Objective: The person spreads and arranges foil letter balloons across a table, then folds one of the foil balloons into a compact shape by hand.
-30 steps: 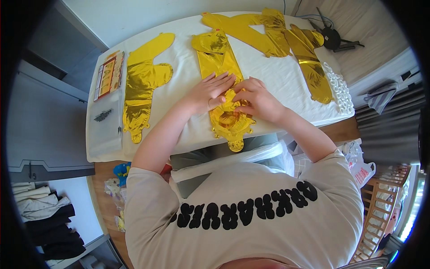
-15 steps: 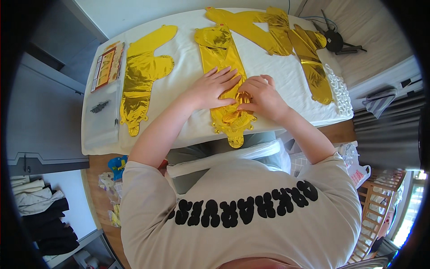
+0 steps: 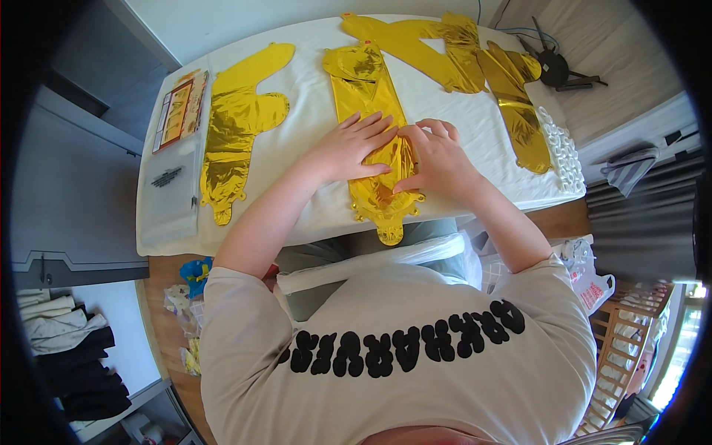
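Note:
A long, flat gold foil balloon lies in front of me, its tabbed lower end at the table's near edge. My left hand rests flat on its middle, fingers spread and pointing up and right. Against the balloon's right side is my right hand, its thumb well apart from its fingers. Thumb and fingertips touch the foil, which is creased between the two hands. My right fingers are partly bent, and I see nothing held in them.
Other flat gold foil balloons lie at the left and far right of the white-covered table. A clear plastic folder, white rings and a black stand are near the edges.
My right hand has opened, its fingers moving up and away from the thumb along the balloon's right side. The foil there is flatter. My left hand stays in place.

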